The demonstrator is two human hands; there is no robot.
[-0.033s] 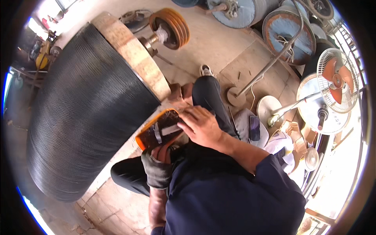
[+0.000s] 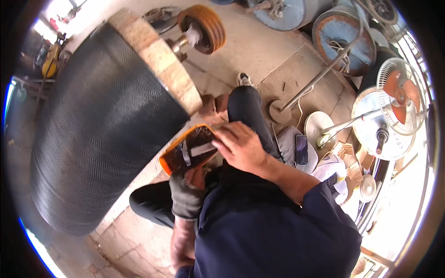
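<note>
An orange-rimmed tray with a dark inside lies tilted in front of my lap. In it are a grey flat bar and a shiny metal strip. My left hand, in a grey glove with bare fingertips, is curled at the tray's near side; its grip is partly hidden. My bare right hand reaches over the tray's right end, fingers bent on the rim and thumb close to the bar's end. Beyond the tray stands a large ridged black roller with a pale end rim.
An orange grooved pulley sits on the roller's shaft. To the right are a phone on a grey seat, a standing fan, a round-based metal pole and blue-ended drums. Bricks lie near my knee.
The tray and both hands have shifted only slightly, and my left fingertips sit a little closer in under the tray's edge. The roller's surface pattern looks different.
</note>
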